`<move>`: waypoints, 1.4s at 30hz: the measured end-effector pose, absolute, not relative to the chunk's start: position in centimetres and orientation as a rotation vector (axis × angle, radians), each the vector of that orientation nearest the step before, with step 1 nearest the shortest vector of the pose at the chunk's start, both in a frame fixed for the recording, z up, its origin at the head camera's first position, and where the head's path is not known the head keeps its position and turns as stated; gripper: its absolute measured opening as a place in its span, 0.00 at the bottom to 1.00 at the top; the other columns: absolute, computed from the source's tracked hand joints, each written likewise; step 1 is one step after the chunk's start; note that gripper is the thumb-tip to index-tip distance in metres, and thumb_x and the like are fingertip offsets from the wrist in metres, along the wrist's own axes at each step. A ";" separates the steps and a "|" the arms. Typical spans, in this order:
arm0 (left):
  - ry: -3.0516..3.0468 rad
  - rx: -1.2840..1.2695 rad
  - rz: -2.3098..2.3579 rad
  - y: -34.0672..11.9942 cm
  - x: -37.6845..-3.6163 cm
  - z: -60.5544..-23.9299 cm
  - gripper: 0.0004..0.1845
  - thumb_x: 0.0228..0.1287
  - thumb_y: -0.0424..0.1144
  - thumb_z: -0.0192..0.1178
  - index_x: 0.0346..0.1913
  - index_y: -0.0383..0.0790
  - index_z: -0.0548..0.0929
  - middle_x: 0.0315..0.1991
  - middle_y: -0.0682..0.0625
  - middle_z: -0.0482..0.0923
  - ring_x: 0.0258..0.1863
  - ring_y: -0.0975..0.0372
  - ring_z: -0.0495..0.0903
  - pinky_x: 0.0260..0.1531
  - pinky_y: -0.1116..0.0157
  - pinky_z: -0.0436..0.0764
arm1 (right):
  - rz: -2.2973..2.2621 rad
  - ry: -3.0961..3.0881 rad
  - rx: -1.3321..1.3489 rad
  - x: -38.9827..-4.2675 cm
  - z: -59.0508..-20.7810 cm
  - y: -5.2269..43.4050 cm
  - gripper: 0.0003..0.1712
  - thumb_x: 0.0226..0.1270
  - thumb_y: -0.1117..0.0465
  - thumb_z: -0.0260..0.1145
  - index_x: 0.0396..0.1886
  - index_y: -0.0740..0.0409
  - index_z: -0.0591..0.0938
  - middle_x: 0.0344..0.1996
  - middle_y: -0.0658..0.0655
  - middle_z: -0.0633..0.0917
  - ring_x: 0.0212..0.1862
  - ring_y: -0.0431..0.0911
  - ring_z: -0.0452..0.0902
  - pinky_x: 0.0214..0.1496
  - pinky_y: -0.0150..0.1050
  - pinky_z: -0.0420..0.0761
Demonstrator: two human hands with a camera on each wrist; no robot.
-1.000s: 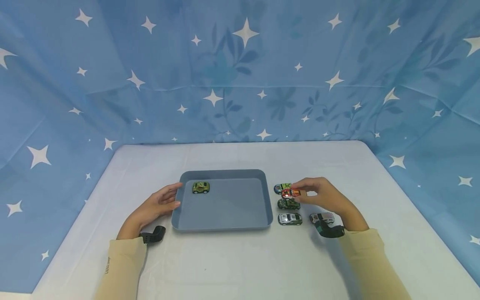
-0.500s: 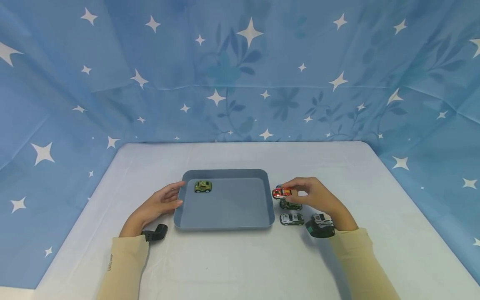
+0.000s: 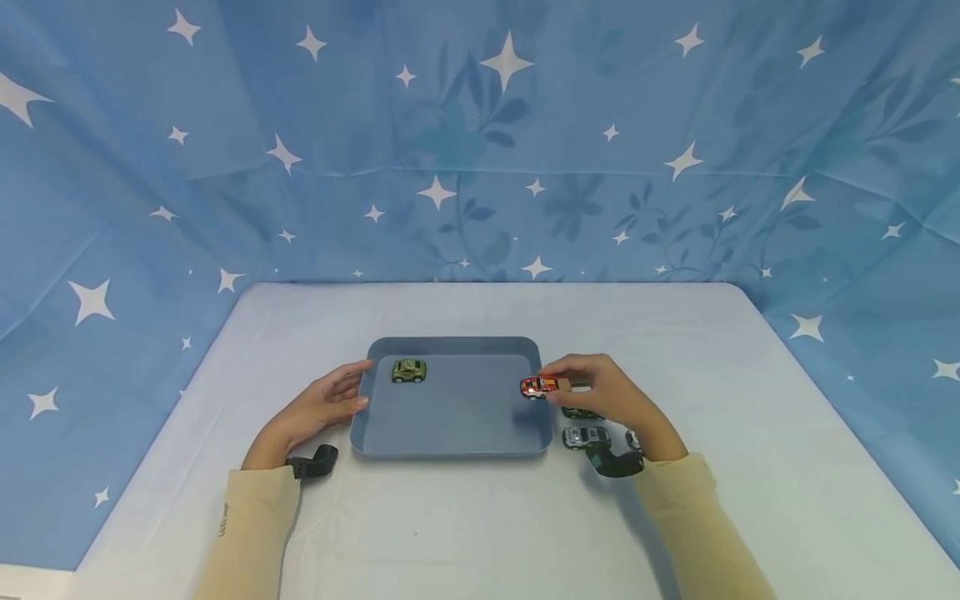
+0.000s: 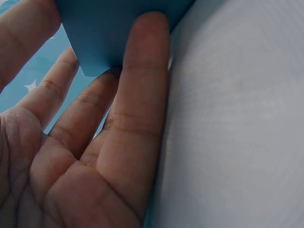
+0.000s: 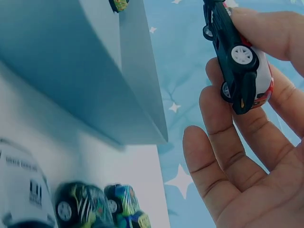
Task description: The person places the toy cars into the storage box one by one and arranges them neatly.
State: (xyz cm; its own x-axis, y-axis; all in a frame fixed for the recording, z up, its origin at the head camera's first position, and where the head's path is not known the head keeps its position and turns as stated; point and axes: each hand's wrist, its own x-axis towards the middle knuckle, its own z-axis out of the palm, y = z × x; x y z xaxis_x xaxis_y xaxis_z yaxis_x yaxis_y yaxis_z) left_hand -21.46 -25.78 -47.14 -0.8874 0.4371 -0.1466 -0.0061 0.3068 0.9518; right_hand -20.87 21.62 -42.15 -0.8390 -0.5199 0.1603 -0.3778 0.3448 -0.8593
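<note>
Red toy car (image 3: 538,387) pinched over one tray (image 3: 450,433) holding one green car (image 3: 408,370).

The head camera is looking forward and down from behind both hands, taking in the whole table (image 3: 480,517) and the tray (image 3: 450,417) between them. The left wrist camera is sitting very close under the left hand (image 4: 80,156), facing along its fingers to the tray (image 4: 102,28) wall. The right wrist camera is looking up past the right hand (image 5: 247,156), sharing the tray (image 5: 71,71) and red car (image 5: 240,59) with the head view.
</note>
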 end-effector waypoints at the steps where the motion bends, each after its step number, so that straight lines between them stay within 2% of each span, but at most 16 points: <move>1: 2.203 0.385 1.604 -25.8 -21.5 -47.1 0.42 0.80 0.40 0.65 0.87 0.34 0.56 0.85 0.28 0.50 0.83 0.31 0.50 0.73 0.35 0.67 | -1.511 2.457 -0.825 -20.9 -42.1 21.4 0.18 0.69 0.73 0.75 0.58 0.70 0.88 0.48 0.61 0.90 0.48 0.45 0.88 0.51 0.39 0.86; 17: 2.182 0.381 1.616 -25.7 -21.6 -47.2 0.41 0.81 0.39 0.64 0.87 0.33 0.55 0.85 0.27 0.49 0.83 0.30 0.49 0.74 0.35 0.66 | -1.480 2.503 -0.800 -20.4 -41.9 17.6 0.18 0.67 0.71 0.78 0.55 0.70 0.89 0.46 0.61 0.90 0.43 0.49 0.84 0.49 0.44 0.86; 24: 2.172 0.369 1.618 -25.7 -21.6 -47.0 0.42 0.81 0.39 0.64 0.87 0.33 0.55 0.85 0.27 0.49 0.83 0.31 0.50 0.74 0.35 0.67 | -1.462 2.484 -0.789 -20.4 -42.3 15.9 0.19 0.68 0.68 0.78 0.57 0.69 0.89 0.45 0.57 0.90 0.42 0.45 0.81 0.49 0.39 0.85; 31: 2.166 0.369 1.620 -25.7 -21.6 -47.1 0.42 0.81 0.39 0.64 0.87 0.34 0.55 0.85 0.27 0.49 0.83 0.31 0.49 0.74 0.35 0.66 | -1.478 2.458 -0.809 -20.4 -42.4 14.5 0.18 0.68 0.68 0.78 0.56 0.68 0.90 0.47 0.59 0.90 0.43 0.44 0.81 0.53 0.39 0.85; 38: 2.159 0.365 1.627 -25.9 -21.6 -47.2 0.42 0.81 0.40 0.64 0.87 0.35 0.55 0.86 0.29 0.47 0.84 0.32 0.49 0.74 0.34 0.65 | -1.492 2.455 -0.846 -20.6 -42.8 13.3 0.18 0.68 0.68 0.78 0.55 0.69 0.90 0.49 0.62 0.90 0.47 0.46 0.84 0.55 0.44 0.87; 42: 2.163 0.361 1.629 -25.9 -21.7 -47.2 0.42 0.81 0.40 0.64 0.87 0.35 0.56 0.86 0.29 0.48 0.84 0.32 0.49 0.74 0.34 0.65 | -1.507 2.438 -0.849 -20.5 -43.0 12.6 0.18 0.68 0.68 0.78 0.55 0.70 0.89 0.49 0.62 0.91 0.46 0.45 0.83 0.55 0.44 0.86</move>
State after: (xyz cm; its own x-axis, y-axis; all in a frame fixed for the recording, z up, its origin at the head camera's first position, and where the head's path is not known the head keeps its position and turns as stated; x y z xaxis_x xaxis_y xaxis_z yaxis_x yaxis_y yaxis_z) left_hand -21.69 -25.92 -47.23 -0.8834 0.4386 -0.1648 -0.0373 0.2849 0.9578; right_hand -20.54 12.59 -43.00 -0.8280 -0.5370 0.1611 -0.3844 0.3345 -0.8605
